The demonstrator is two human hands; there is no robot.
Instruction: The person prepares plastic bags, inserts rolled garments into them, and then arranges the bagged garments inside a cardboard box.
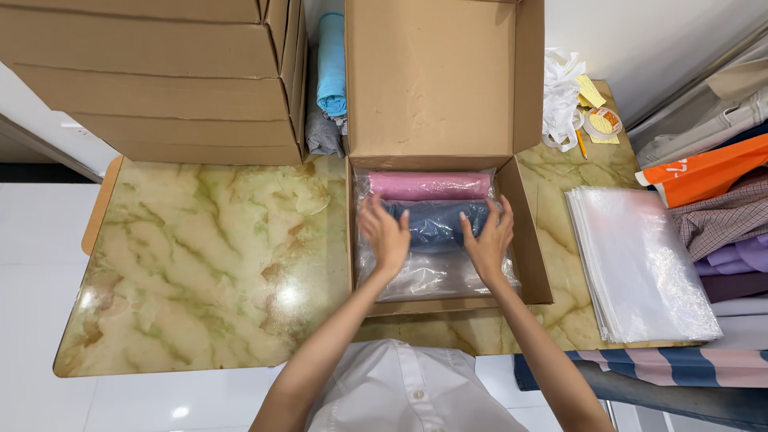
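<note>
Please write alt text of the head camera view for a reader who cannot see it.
Both hands, left and right, press a dark blue roll in a clear bag into an open cardboard box, beside a pink roll. The box sits on a green marbled table, with a stack of clear bags to the right and flat cartons at the back left.

Head-worn view, steeply down, close

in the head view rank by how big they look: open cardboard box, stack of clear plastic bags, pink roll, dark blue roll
1. open cardboard box
2. stack of clear plastic bags
3. pink roll and dark blue roll: alike; hands partly cover the blue one.
</note>
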